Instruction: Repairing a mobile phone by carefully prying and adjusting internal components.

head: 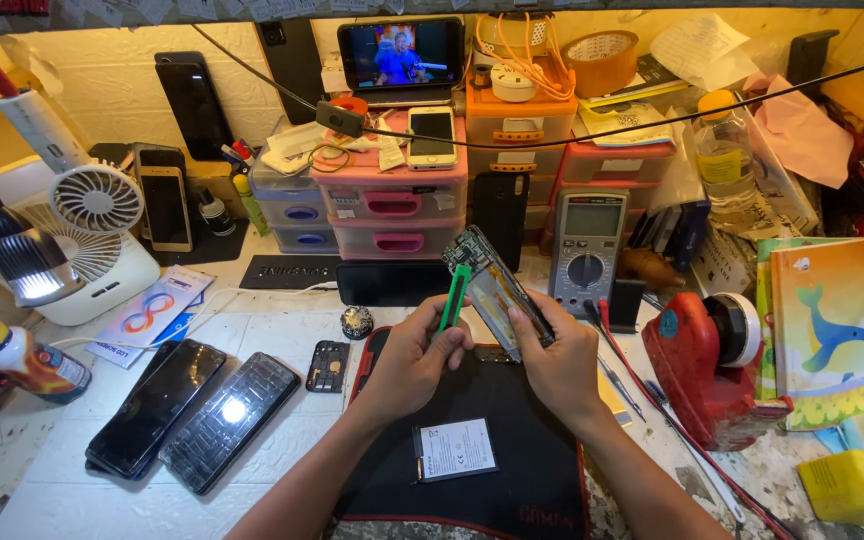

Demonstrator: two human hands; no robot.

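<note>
Right hand grips an opened phone (innards bared, tilted); left hand pinches a green tool.

Warm yellow light floods the cluttered surface, much of it from a gooseneck lamp glowing white at the left edge. Its glare bounces off a phone lying below. The wide lens bends the edges and corners. The centre stays sharp; the hands cast soft shadows on a black mat.
</note>
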